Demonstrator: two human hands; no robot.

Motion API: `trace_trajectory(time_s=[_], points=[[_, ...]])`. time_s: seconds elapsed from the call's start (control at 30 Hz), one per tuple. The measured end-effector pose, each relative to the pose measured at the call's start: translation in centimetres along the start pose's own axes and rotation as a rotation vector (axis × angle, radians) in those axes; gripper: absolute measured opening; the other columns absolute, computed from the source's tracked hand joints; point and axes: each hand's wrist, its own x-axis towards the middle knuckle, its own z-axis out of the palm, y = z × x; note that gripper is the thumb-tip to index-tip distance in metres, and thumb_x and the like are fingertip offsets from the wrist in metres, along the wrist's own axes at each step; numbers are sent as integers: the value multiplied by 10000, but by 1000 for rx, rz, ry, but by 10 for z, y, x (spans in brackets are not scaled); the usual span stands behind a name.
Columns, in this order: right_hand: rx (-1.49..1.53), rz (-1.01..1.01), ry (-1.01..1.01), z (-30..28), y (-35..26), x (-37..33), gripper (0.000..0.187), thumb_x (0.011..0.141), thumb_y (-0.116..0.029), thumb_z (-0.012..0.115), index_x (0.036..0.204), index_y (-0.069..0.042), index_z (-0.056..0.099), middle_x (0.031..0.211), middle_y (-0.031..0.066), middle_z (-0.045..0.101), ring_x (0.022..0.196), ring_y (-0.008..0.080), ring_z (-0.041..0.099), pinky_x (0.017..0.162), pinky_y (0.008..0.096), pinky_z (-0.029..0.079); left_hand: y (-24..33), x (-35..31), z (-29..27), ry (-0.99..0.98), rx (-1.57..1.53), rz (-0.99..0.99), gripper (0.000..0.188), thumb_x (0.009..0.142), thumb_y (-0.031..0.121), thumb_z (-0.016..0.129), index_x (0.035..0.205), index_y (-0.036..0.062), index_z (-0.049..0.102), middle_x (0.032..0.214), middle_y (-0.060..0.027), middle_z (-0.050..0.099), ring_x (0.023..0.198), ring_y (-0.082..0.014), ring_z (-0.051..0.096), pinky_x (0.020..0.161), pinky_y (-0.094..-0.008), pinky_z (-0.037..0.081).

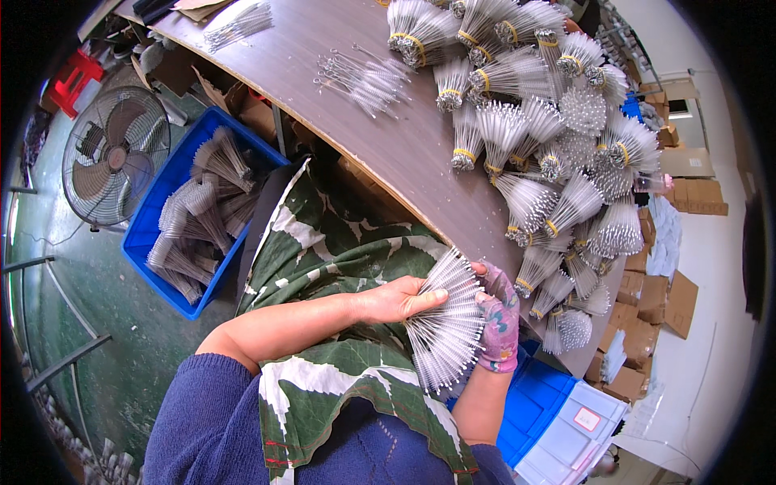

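Over my lap, my left hand is closed on a fanned-out bunch of thin wire brushes, its thumb pressed across their gathered ends. The white-tipped ends spread toward the right. My right hand, in a patterned fingerless glove, curls around the right edge of the fan. Its thumb and fingertips touch the white tips, and part of the hand is hidden behind the brushes. Beyond my hands, many banded bundles of similar brushes are heaped on the brown table.
Loose brushes lie on the table's left part. A blue bin with brush bundles stands on the floor at left, beside a floor fan. Another blue bin is at lower right. Cardboard boxes stand along the right. A camouflage apron covers my lap.
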Motion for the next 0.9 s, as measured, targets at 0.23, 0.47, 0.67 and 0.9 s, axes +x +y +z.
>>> trace_trajectory(time_s=[0.23,0.47,0.67,0.9], points=[[13,21,-4,-18,18,4,263,705,-27,549,969,-22,550,942,15,538,876,117,511,804,222,386,-6,3,-2,-5,5,-56,484,956,398,393,1137,-34,514,1026,-18,559,975,-93,465,882,-271,393],[45,-23,29,-6,10,3,351,725,-37,537,1075,-3,545,1042,54,562,963,137,528,869,244,397,3,2,-1,18,-62,3,500,961,402,371,1206,-23,469,1089,-27,541,1018,-93,462,921,-260,367],[-1,-16,10,-19,24,5,366,800,-120,557,1143,4,522,1062,79,570,989,161,534,887,285,412,-2,4,-2,25,-54,-6,490,963,391,374,1225,-15,456,1107,-30,538,1031,-90,460,925,-254,364],[270,-6,182,-25,26,-26,606,829,-396,602,1284,-43,413,1148,112,525,986,192,534,873,318,427,-2,10,-2,385,-337,119,504,966,389,364,1238,-28,445,1127,-21,538,1037,-81,461,941,-243,353]])
